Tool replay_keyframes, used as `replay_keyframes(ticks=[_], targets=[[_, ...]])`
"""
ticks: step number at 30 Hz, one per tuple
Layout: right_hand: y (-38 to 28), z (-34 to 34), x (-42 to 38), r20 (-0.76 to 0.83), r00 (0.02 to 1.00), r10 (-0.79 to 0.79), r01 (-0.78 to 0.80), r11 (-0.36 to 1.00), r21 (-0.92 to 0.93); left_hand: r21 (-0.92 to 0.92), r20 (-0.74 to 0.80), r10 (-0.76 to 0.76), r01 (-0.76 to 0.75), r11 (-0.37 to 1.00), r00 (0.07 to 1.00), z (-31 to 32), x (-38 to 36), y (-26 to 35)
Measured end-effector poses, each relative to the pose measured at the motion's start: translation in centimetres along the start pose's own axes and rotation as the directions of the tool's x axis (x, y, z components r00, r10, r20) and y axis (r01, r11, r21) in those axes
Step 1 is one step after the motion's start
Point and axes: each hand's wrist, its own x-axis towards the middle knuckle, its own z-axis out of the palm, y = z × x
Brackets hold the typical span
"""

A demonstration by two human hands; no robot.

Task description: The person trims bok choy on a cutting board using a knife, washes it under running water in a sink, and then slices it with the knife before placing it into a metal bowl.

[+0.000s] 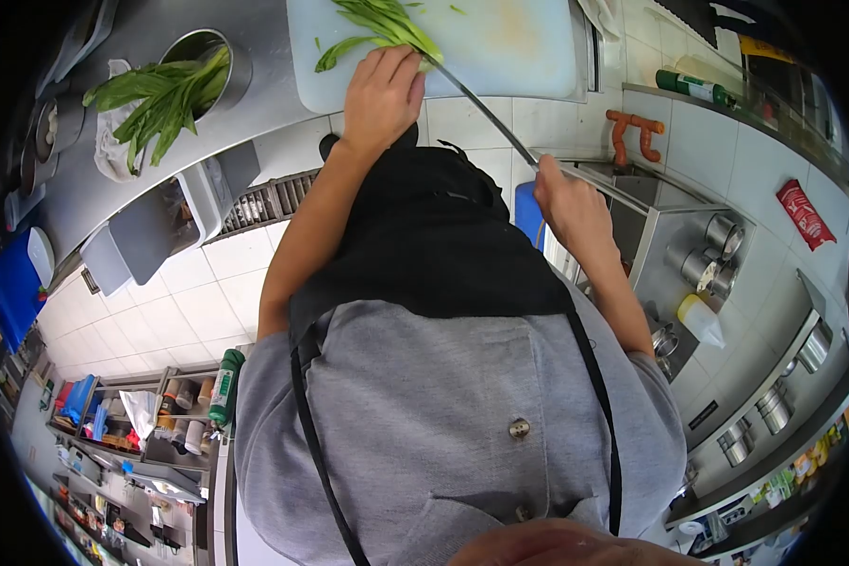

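Observation:
My left hand (384, 99) is at the near edge of the white cutting board (500, 47), its bent fingers pressed together on leafy greens (382, 21). The greens lie on the board with stalks by my fingertips, and a few small cut bits are beside them. In my right hand (574, 206) is the handle of a long kitchen knife (486, 106), its fingers wrapped round it. The blade slants up and left, and its tip reaches the stalks close to my left fingers.
A metal pot (241, 71) holding more leafy greens (165, 99) lies on the steel counter (274, 57) to the left, with a white cloth (113, 156) under the leaves. Grey bins (141, 241) stand below the counter. Metal pots (724, 236) sit on the right.

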Motion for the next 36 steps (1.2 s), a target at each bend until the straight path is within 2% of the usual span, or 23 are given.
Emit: replay_keyframes(ticks=[6, 8, 15, 18, 20, 24, 26, 27, 29, 30, 32, 33, 35, 36], targets=[[0.2, 2.0, 2.8, -0.076, 0.992, -0.105, 0.105, 0.994, -0.004, -0.014, 0.031, -0.004, 0.005, 1.0, 1.0, -0.1, -0.1, -0.3], [-0.1, 3.4, 4.8, -0.139, 0.98, -0.145, 0.152, 0.987, 0.046, -0.027, 0.055, -0.016, 0.017, 0.999, 0.998, -0.3, -0.1, -0.2], [0.0, 2.4, 5.9, -0.171, 0.975, -0.139, 0.153, 0.986, 0.07, -0.017, 0.086, 0.016, -0.015, 1.0, 0.996, -0.8, 0.0, -0.4], [1.3, 1.3, 5.2, -0.198, 0.971, -0.132, 0.167, 0.971, 0.17, 0.011, 0.144, 0.042, -0.044, 0.999, 0.989, -1.6, 0.1, -0.9], [2.1, 0.9, 4.3, -0.195, 0.977, -0.085, 0.152, 0.921, 0.359, 0.04, 0.219, -0.002, -0.007, 0.999, 0.976, -2.4, 0.4, -1.5], [3.6, 0.4, 2.8, -0.16, 0.987, -0.031, 0.106, 0.865, 0.489, 0.056, 0.251, 0.044, -0.06, 0.997, 0.967, -3.4, 3.0, -2.3], [4.2, 1.2, 2.6, -0.203, 0.975, 0.086, 0.053, 0.801, 0.596, 0.151, 0.279, 0.16, -0.208, 0.966, 0.947, -3.4, 5.4, -2.7], [4.5, 1.6, 2.5, -0.208, 0.975, 0.082, 0.061, 0.799, 0.598, 0.158, 0.279, 0.162, -0.212, 0.964, 0.946, -3.1, 6.3, -3.2], [4.9, 2.2, 2.4, -0.234, 0.961, 0.144, 0.036, 0.778, 0.627, 0.066, 0.463, 0.267, -0.333, 0.941, 0.845, -2.4, 7.9, -4.4], [5.1, 2.3, 2.3, -0.242, 0.962, 0.124, 0.058, 0.776, 0.628, 0.089, 0.463, 0.257, -0.332, 0.939, 0.849, -2.1, 8.7, -4.5], [4.9, 2.6, 2.0, -0.294, 0.947, 0.132, 0.067, 0.811, 0.581, 0.138, 0.804, 0.153, -0.43, 0.892, 0.574, -1.4, 10.1, -3.9], [5.0, 2.9, 1.9, -0.302, 0.943, 0.141, 0.07, 0.802, 0.593, 0.178, 0.806, 0.117, -0.427, 0.887, 0.58, -1.5, 10.5, -3.2], [4.9, 3.0, 1.9, -0.283, 0.948, 0.144, 0.065, 0.784, 0.617, 0.081, 0.866, 0.114, -0.36, 0.929, 0.487, -2.6, 11.1, -2.7], [4.9, 3.4, 2.0, -0.312, 0.938, 0.15, 0.075, 0.793, 0.605, 0.116, 0.869, 0.083, -0.363, 0.924, 0.488, -4.4, 11.5, -3.2]])
